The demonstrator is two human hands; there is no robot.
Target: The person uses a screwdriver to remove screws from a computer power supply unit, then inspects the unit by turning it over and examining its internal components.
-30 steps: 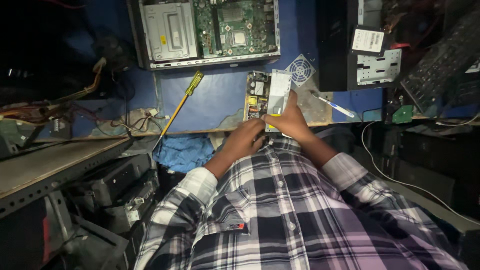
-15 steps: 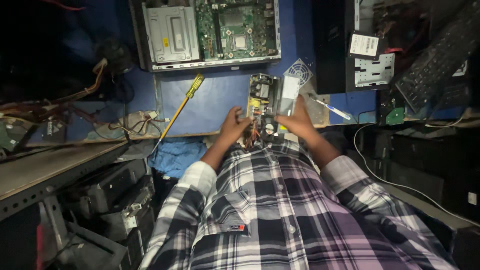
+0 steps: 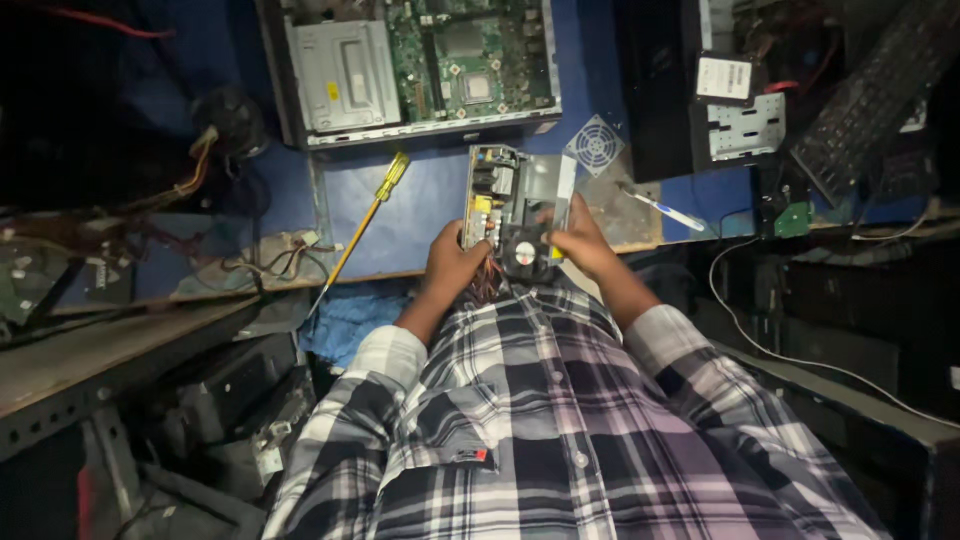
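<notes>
An opened power supply unit (image 3: 510, 200) with exposed components, a small black fan (image 3: 527, 256) and coloured wires lies on the blue table's front edge (image 3: 420, 215). My left hand (image 3: 455, 265) grips its near left corner. My right hand (image 3: 578, 240) holds its right side, fingers over the metal casing. Both arms wear plaid sleeves.
A yellow-handled screwdriver (image 3: 365, 225) lies left of the unit. An open computer case with a green motherboard (image 3: 420, 65) sits behind. A fan grille (image 3: 595, 145), a pen-like tool (image 3: 660, 208), a keyboard (image 3: 870, 90) and dark cases are on the right; loose cables (image 3: 270, 260) are on the left.
The power supply has been turned over so its open side with the fan faces up. My hands shifted from one end to gripping both sides.
</notes>
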